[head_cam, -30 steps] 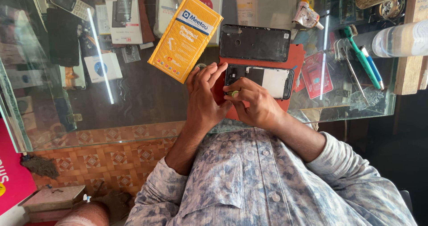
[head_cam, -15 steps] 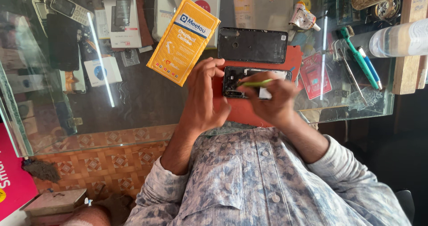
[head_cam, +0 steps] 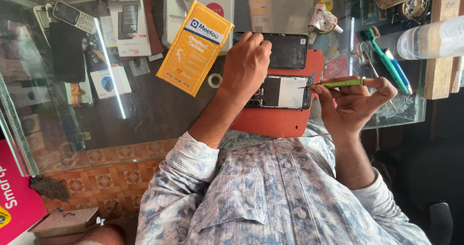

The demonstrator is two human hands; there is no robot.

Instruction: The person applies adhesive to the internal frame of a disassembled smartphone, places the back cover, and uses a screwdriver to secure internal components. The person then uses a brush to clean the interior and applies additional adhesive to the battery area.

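An opened phone (head_cam: 285, 92) with its inner parts showing lies on a red mat (head_cam: 275, 121) on the glass counter. Just beyond it lies a black phone panel (head_cam: 287, 51). My left hand (head_cam: 246, 63) has its fingers curled over the left corner of that panel, and its wrist covers the left end of the opened phone. My right hand (head_cam: 355, 100) pinches a thin green screwdriver (head_cam: 338, 84). The screwdriver's tip points at the right edge of the opened phone.
A yellow box (head_cam: 195, 46) and a small tape roll (head_cam: 215, 80) lie left of the mat. A green toothbrush (head_cam: 386, 61), a blue pen (head_cam: 398, 71) and a plastic bottle (head_cam: 435, 37) are at the right. Keypad phones (head_cam: 72, 15) and boxes show under the glass.
My left hand has lifted off the opened phone and gone up to the black panel. My right hand has drawn back to the right with the green screwdriver.
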